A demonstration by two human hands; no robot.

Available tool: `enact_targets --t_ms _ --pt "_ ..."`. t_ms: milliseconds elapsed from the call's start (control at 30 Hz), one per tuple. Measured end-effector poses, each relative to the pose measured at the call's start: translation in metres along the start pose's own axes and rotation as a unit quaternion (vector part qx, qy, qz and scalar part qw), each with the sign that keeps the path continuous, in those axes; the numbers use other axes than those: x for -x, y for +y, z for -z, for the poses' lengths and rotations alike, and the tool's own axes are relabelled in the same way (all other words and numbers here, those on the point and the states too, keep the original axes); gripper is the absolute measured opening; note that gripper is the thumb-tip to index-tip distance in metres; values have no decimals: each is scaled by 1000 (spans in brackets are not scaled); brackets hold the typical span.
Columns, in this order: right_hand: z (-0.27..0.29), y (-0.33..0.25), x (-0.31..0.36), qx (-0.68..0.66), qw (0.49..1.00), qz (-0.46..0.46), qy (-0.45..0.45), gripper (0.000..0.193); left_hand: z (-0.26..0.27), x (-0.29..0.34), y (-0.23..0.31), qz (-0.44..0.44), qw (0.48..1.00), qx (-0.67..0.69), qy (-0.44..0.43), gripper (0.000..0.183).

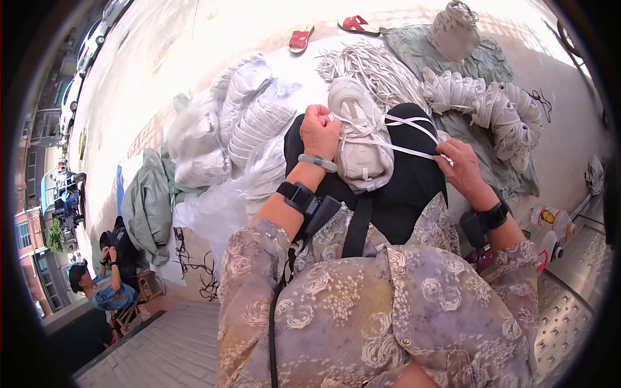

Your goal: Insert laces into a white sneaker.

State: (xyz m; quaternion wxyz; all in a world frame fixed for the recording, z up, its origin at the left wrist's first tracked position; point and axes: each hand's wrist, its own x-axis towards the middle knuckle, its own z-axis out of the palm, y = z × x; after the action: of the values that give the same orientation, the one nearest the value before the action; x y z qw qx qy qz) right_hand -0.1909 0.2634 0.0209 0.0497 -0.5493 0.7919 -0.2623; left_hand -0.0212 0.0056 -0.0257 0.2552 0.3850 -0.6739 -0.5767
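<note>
A pale beige sneaker [359, 132] lies on my black-clad lap, toe pointing away from me. My left hand [320, 131] is closed in a fist against the shoe's left side, gripping the white shoelace [411, 123] there. My right hand [460, 165] pinches the other end of the lace, pulled out taut to the right of the shoe. A pale green bangle and a black wrist strap sit on my left wrist; a black strap is on my right wrist.
A heap of loose white laces [372, 68] lies beyond the shoe. Laced pale sneakers [491, 103] pile on a green cloth at right. Plastic bags of shoes [249, 116] sit at left. Red sandals [301, 39] lie far off. A person [107, 284] sits at lower left.
</note>
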Motion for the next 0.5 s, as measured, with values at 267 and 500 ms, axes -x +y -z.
enact_targets --t_ms 267,500 --pt "-44 -46 -45 -3 993 95 -63 29 26 3 47 78 950 -127 -276 30" --pt "-49 -48 -50 -93 993 32 -69 16 27 -9 38 -36 908 -283 -306 16"
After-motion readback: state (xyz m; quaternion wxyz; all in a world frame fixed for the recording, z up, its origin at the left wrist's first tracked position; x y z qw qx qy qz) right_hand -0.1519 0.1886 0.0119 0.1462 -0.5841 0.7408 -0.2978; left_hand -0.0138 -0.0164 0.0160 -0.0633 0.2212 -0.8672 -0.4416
